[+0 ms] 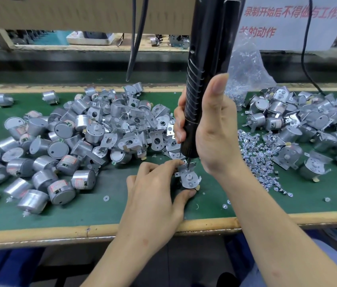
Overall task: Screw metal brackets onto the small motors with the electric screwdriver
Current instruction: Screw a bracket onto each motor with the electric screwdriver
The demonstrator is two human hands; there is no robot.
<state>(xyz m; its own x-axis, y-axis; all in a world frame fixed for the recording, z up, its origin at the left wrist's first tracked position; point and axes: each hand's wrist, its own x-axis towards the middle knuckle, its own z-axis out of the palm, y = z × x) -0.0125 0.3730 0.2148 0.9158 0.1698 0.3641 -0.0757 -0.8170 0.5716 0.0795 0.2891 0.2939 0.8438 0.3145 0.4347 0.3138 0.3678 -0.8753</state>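
My right hand (209,129) grips the black electric screwdriver (207,69), which stands upright with its bit tip down on a metal bracket (186,167). That bracket sits on top of a small silver motor (189,180) standing on the green mat. My left hand (157,189) pinches the motor and bracket, fingers at the bracket's far edge and thumb at the motor's near side. The motor's lower body is hidden behind my left hand.
A heap of loose motors (45,154) and brackets (134,129) lies to the left. More motors with brackets (312,129) pile up at the right. Small screws (260,158) are scattered right of my right wrist, behind them a clear bag (246,73). Cables (136,38) hang down.
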